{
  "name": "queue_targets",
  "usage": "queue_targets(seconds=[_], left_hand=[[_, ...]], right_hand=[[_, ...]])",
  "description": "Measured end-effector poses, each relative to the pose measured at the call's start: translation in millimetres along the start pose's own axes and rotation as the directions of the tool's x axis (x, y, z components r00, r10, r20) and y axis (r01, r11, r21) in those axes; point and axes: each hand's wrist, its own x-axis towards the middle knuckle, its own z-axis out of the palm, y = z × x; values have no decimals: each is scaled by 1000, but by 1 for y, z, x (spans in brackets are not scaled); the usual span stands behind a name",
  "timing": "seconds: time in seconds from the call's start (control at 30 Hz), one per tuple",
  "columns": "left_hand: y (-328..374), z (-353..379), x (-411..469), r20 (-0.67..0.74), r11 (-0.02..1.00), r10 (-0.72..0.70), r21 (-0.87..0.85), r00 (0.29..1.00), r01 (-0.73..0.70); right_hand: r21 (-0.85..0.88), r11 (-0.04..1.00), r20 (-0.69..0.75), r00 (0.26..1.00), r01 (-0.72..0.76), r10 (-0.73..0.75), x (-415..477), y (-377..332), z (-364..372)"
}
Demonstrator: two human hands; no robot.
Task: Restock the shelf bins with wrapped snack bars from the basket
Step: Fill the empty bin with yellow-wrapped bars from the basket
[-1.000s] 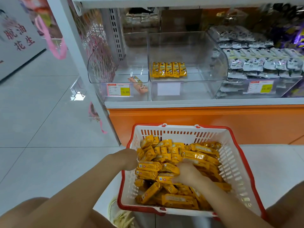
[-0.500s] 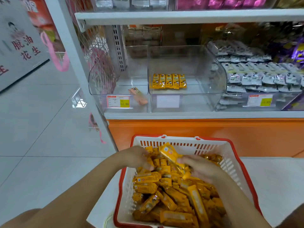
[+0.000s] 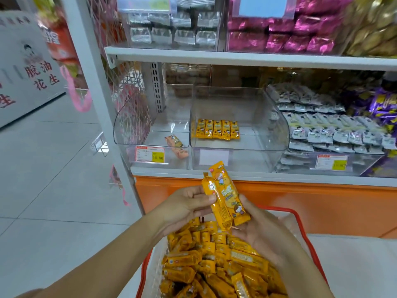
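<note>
The left hand [image 3: 189, 203] and right hand [image 3: 264, 231] together grip two yellow bars [image 3: 225, 196] above the basket [image 3: 300, 222], which is heaped with more. The middle bin [image 3: 268, 125] holds a row of five [image 3: 217, 129].

Left grip [image 3: 184, 206] and right grip [image 3: 265, 232] lifted out of basket [image 3: 281, 208], two yellow bars [image 3: 225, 196] now held between them

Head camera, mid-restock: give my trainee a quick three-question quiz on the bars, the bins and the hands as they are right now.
1. True or false: the middle bin is packed full.
2. Which holds the two raised bars? A left hand alone; B right hand alone; C both.
3. Fill in: the row of yellow bars in that bin counts ___ bars.
Key: 1 false, it holds one row only; 2 C; 3 five.
</note>
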Motion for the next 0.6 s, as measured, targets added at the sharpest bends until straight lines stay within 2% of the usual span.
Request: queue_targets(seconds=[0.07,0.2,0.33,0.5,0.6], left_hand=[[2,6,1,-40,1000,11,-9,999,-11],[8,19,3,-76,999,38,8,996,-37],[12,30,6,-141,998,41,59,989,-33],[20,43,3,-152,993,6,114,988,11],[26,47,2,-172,986,9,165,985,20]], right_hand=[[-98,992,-80,993,77,-85,-3,0,-2],[-307,931,-145,957,197,-250,-11,-4,1],[-457,845,-100,928,278,-359,-15,-7,6],[-485,810,-61,911,331,-409,-14,-7,2],[-521,757,-47,872,395,-488,-17,-10,3]])
